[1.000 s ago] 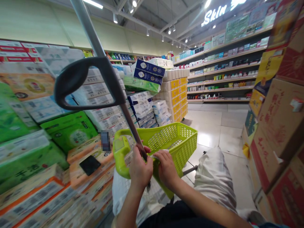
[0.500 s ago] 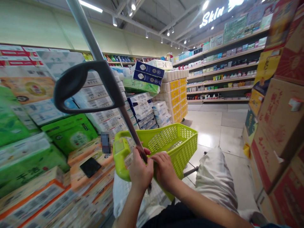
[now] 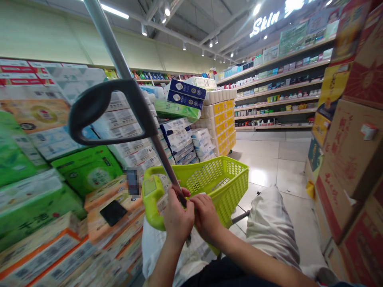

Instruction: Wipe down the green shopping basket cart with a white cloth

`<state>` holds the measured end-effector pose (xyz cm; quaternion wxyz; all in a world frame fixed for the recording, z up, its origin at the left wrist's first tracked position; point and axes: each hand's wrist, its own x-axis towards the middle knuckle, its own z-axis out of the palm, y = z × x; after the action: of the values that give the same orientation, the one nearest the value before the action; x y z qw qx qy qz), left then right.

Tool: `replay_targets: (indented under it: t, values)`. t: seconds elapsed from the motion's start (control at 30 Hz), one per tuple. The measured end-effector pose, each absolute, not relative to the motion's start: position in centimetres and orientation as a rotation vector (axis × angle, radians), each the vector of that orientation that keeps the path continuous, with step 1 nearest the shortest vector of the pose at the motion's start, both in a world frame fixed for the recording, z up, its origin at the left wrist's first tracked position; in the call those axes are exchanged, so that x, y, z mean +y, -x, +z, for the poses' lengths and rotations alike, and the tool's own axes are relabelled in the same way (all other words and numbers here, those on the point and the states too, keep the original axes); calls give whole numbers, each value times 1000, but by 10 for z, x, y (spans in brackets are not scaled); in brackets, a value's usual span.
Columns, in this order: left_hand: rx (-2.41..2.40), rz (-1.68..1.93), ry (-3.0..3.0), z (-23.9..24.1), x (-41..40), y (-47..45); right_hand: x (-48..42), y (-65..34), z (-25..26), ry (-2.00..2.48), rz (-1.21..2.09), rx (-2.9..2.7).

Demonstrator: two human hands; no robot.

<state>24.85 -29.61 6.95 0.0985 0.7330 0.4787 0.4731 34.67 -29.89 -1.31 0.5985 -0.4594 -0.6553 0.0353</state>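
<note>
A long grey metal pole [image 3: 166, 161] slants from the top left down between my hands. Part way up it sits a dark grey plastic loop handle [image 3: 118, 109]. My left hand [image 3: 177, 213] is closed around the lower part of the pole. Against it on the right, my right hand [image 3: 207, 213] has its fingers bent and pressed together close to the left thumb; what they pinch, if anything, is hidden. Just beyond both hands stands a lime-green shopping basket [image 3: 236, 187] with a slotted wall and a thick handle at its left end. Its visible inside shows only the slotted floor.
Stacked tissue packs [image 3: 89, 169] fill the left side, with a dark phone-like slab [image 3: 113, 212] on an orange pack. Cardboard cartons [image 3: 341, 163] line the right. My trousered leg [image 3: 272, 223] is beside the basket. Pale floor tiles [image 3: 269, 159] lead to product shelves [image 3: 278, 103].
The view has shifted very slightly. My left hand keeps its hold on the pole, and the fingers of my right hand have moved a little beside it.
</note>
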Motion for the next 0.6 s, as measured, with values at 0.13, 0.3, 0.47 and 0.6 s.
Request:
replay_targets:
  t: [0.13,0.3,0.47,0.6]
  values:
    - [1375,1395,-2175,70,-297,-247,-299,-351,-19,979,13,-1596]
    - [1375,1382,-2181,70,-297,-247,-292,-368,-26,1106,-23,-1581]
    - [1390,1409,-2187,70,-298,-249,-299,-354,-12,1162,83,-1550]
    - [1385,1408,-2179,69,-298,-247,-300,-355,-13,1060,36,-1650]
